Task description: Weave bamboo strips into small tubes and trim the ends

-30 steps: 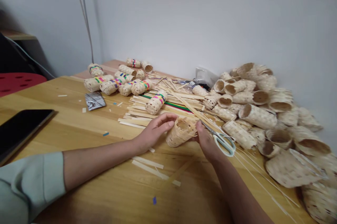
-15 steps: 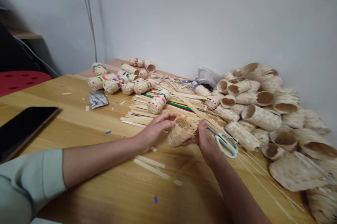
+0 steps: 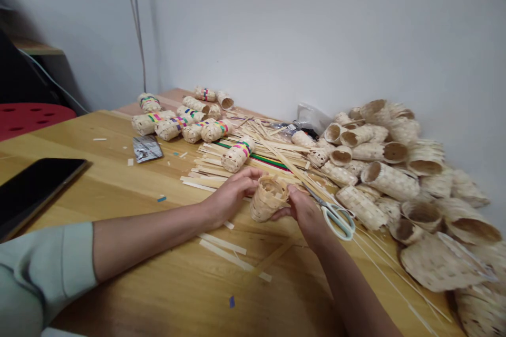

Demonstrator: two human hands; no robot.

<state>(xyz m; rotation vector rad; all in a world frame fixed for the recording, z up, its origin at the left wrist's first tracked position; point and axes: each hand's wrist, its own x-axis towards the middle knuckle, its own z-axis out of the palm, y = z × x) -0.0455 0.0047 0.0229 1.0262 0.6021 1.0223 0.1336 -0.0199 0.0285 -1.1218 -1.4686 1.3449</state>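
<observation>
Between my hands is a small woven bamboo basket (image 3: 265, 202), its open mouth tilted up toward me. My left hand (image 3: 233, 194) grips its left rim, with thumb and fingers closed on the wall. On the opposite side, my right hand (image 3: 302, 213) pinches the right edge, thumb on the outside near the rim and fingers underneath. Just right of that hand lie scissors (image 3: 338, 218) with pale green handles. Behind the basket, a woven basket with coloured bands (image 3: 238, 153) rests on a heap of flat bamboo strips (image 3: 209, 171).
Many undecorated woven baskets (image 3: 391, 179) are piled at the right. Several banded ones (image 3: 174, 127) lie at the back left. A phone (image 3: 37, 189) and a silver packet (image 3: 147, 148) sit on the wooden table (image 3: 158, 273). Loose strips (image 3: 229, 255) lie in front.
My right hand has shifted slightly left along the basket's rim, its thumb now nearer the mouth. The basket stands a little more upright, and my left hand keeps its hold.
</observation>
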